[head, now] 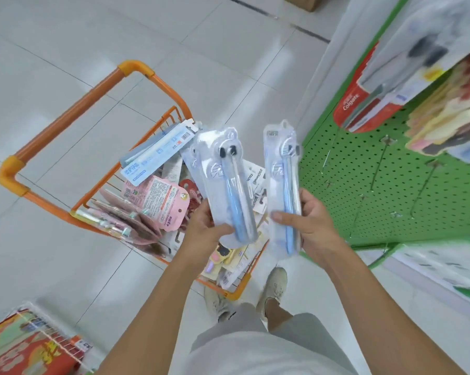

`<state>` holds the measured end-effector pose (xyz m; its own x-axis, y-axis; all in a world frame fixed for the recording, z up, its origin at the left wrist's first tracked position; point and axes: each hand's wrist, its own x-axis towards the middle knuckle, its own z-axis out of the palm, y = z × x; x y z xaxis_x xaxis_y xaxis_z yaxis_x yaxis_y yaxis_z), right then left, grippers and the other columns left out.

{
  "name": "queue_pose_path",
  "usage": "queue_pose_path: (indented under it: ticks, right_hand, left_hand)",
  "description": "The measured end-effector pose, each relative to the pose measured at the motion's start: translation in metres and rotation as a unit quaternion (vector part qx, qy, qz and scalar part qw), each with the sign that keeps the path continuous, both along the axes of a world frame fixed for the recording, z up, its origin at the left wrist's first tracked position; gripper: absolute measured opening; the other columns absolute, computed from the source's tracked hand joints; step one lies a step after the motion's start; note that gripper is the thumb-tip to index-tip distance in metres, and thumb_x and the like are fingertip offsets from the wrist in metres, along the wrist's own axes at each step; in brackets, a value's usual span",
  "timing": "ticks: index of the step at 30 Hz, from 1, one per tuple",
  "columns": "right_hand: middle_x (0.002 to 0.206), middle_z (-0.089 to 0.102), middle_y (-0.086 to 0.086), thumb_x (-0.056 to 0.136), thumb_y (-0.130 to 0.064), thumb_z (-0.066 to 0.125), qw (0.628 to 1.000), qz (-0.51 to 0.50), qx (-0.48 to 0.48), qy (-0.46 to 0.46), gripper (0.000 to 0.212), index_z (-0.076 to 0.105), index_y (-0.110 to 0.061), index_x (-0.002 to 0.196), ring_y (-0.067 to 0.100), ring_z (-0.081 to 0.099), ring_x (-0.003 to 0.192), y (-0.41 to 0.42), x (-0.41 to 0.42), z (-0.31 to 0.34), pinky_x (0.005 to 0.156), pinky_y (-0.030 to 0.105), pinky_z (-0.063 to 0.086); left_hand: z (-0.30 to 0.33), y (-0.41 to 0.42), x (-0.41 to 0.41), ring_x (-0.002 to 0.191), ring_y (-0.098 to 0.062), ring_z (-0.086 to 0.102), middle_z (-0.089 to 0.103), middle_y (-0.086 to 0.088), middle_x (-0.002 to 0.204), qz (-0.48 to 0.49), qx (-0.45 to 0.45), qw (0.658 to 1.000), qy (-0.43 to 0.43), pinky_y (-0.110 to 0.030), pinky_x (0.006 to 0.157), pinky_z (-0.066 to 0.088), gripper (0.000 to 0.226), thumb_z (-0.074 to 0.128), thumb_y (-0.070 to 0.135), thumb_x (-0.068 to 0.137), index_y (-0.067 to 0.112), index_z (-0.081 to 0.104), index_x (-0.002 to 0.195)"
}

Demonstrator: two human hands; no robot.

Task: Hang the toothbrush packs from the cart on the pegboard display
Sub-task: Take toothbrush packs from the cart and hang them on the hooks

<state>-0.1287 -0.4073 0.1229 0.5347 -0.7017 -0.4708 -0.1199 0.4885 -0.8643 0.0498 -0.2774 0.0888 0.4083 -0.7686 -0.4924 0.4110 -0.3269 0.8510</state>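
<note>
Pale tiled shop floor (66, 63) fills the view from above. At lower left, a white wire rack (52, 336) holds red-and-yellow packets. Orange cart (74, 109) stands left of centre, its basket heaped with toothbrush packs: a blue-and-white pack (158, 155) leaning on the near rim, pink packs (158, 204) below it, more underneath.

Left hand (204, 234) is above the basket, thumb curled over the front of a clear blister pack (225, 185), fingers behind it; the blue toothbrush inside points bristles-up. More clear packs appear stacked behind it; count unclear.

Right hand (312, 226) pinches a second clear pack (284, 185) near its lower end, thumb across the front, pack upright, apart from the first.

Green pegboard (391, 185) at right, several bare metal hooks (380, 163). Red Colgate pack (361, 104) and blurred packs hang higher up.
</note>
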Motion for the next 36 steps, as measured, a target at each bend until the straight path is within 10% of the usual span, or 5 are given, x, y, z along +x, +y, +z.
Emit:
queue_pose_path:
  ticks: [5, 11, 14, 19, 36]
  right_hand:
    - [0.090, 0.078, 0.001, 0.065, -0.005, 0.077, 0.994, -0.092, 0.011, -0.052, 0.044, 0.065, -0.014, 0.106, 0.016, 0.074, 0.081, -0.003, -0.061, 0.036, 0.069, 0.032, 0.061]
    - [0.083, 0.073, 0.000, 0.049, -0.060, 0.092, 0.992, -0.112, -0.027, -0.049, 0.050, 0.080, -0.029, 0.086, 0.016, 0.068, 0.076, -0.014, -0.147, 0.057, 0.075, 0.031, 0.059]
    - [0.083, 0.076, -0.001, 0.076, -0.039, 0.072, 0.990, -0.124, -0.031, -0.068, 0.014, 0.080, -0.031, 0.084, 0.018, 0.068, 0.077, -0.013, -0.192, 0.066, 0.077, 0.032, 0.058]
    - [0.110, 0.076, 0.006, 0.084, -0.024, 0.067, 0.974, -0.183, -0.075, -0.108, 0.027, 0.071, -0.022, 0.110, 0.021, 0.071, 0.098, -0.022, -0.261, 0.082, 0.089, 0.038, 0.058]
    - [0.090, 0.073, 0.005, 0.098, -0.019, 0.064, 0.959, -0.168, -0.221, -0.054, 0.013, 0.071, -0.015, 0.109, 0.019, 0.066, 0.079, -0.059, -0.286, 0.107, 0.082, 0.050, 0.056]
  left_hand:
    - [0.041, -0.033, -0.036, 0.111, -0.032, 0.066, 0.069, -0.015, 0.121, -0.109, -0.069, 0.991, 0.029, -0.042, 0.087, 0.056, 0.076, 0.062, -0.011, 0.065, 0.022, 0.054, 0.134]
    - [0.073, -0.058, -0.125, 0.106, -0.034, 0.066, 0.067, -0.018, 0.119, -0.137, -0.124, 0.978, 0.101, -0.041, 0.082, 0.059, 0.073, 0.056, -0.011, 0.065, 0.015, 0.057, 0.133]
    - [0.089, -0.070, -0.187, 0.107, -0.032, 0.067, 0.069, -0.017, 0.121, -0.101, -0.118, 0.976, 0.153, -0.040, 0.082, 0.060, 0.059, 0.053, -0.003, 0.071, 0.015, 0.064, 0.127]
    - [0.092, -0.094, -0.259, 0.120, -0.020, 0.063, 0.068, -0.001, 0.129, -0.030, -0.037, 0.996, 0.076, -0.042, 0.104, 0.048, 0.045, 0.073, 0.053, 0.079, 0.031, 0.069, 0.118]
    - [0.145, -0.124, -0.289, 0.103, -0.024, 0.072, 0.075, -0.003, 0.112, -0.047, -0.158, 0.981, -0.102, -0.043, 0.088, 0.057, 0.033, 0.072, 0.014, 0.086, 0.018, 0.066, 0.118]
